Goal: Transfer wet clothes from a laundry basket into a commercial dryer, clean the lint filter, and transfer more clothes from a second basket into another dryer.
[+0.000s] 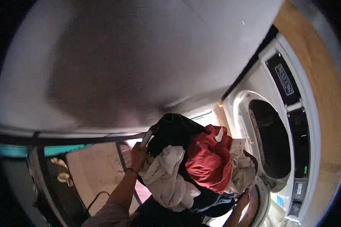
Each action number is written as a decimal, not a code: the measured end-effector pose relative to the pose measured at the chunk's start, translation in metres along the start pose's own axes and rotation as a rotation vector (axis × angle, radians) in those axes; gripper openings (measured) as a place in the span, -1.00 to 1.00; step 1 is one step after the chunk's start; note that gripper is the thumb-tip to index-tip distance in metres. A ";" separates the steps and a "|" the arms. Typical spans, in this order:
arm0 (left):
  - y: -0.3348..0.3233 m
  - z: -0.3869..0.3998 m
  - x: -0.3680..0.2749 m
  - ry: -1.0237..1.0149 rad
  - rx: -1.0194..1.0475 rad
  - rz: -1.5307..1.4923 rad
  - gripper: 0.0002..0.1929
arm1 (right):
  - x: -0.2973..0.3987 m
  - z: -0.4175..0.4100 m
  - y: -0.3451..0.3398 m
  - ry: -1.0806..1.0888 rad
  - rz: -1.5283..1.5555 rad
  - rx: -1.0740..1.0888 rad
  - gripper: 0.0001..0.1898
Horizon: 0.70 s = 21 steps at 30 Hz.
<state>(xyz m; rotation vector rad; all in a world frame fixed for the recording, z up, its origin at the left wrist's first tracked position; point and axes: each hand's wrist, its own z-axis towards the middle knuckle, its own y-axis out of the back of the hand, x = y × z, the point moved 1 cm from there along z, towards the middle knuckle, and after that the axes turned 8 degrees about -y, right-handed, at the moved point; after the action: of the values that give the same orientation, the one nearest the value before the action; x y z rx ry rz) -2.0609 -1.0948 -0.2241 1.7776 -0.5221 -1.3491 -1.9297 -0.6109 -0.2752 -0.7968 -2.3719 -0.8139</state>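
A basket or tub piled with laundry is before me, its dark side (170, 122) partly showing. On top lie a red cloth (209, 161), a pale crumpled cloth (164, 178) to its left, a beige cloth (241, 167) to its right and black fabric (199, 193) between and below. My left hand (138, 155) grips a light handle or rim part (146, 138) at the basket's upper left. My right hand (242, 198) is at the lower right edge, fingers against the rim and cloth. Most of the basket is hidden under the laundry.
At the right stands a white Maytag front-loading machine (307, 93) with a round door (270, 139); another round opening rim (262, 198) is below it. A wood-look panel (324, 85) runs along the far right. A large pale surface (130, 56) fills the top. A black cable (95, 198) lies lower left.
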 end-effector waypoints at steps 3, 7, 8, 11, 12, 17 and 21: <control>0.024 -0.033 -0.027 0.200 -0.132 -0.155 -0.73 | 0.049 -0.001 0.003 0.111 -0.123 0.115 -0.56; 0.050 -0.074 -0.033 0.254 -0.329 -0.161 -0.73 | 0.098 0.002 0.004 0.292 -0.199 0.217 -0.60; 0.057 -0.086 -0.037 0.309 -0.343 -0.214 -0.72 | 0.106 0.008 0.000 0.321 -0.188 0.316 -0.62; 0.068 -0.140 -0.028 0.273 -0.453 -0.085 -0.70 | 0.126 0.016 -0.012 0.399 -0.114 0.504 -0.65; 0.076 -0.147 -0.026 0.269 -0.488 -0.087 -0.70 | 0.125 0.020 -0.028 0.371 -0.147 0.619 -0.68; 0.093 -0.204 -0.034 0.534 -0.797 0.007 -0.62 | 0.157 0.005 -0.081 0.314 -0.142 1.078 -0.76; 0.126 -0.252 0.044 0.530 -0.930 0.255 -0.72 | 0.224 -0.090 -0.136 0.526 -0.286 1.219 -0.79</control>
<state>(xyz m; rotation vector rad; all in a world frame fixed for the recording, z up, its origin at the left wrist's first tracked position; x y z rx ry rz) -1.7934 -1.1088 -0.1272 1.1449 0.1691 -0.6929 -2.1527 -0.6789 -0.1257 0.2446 -1.9657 0.3676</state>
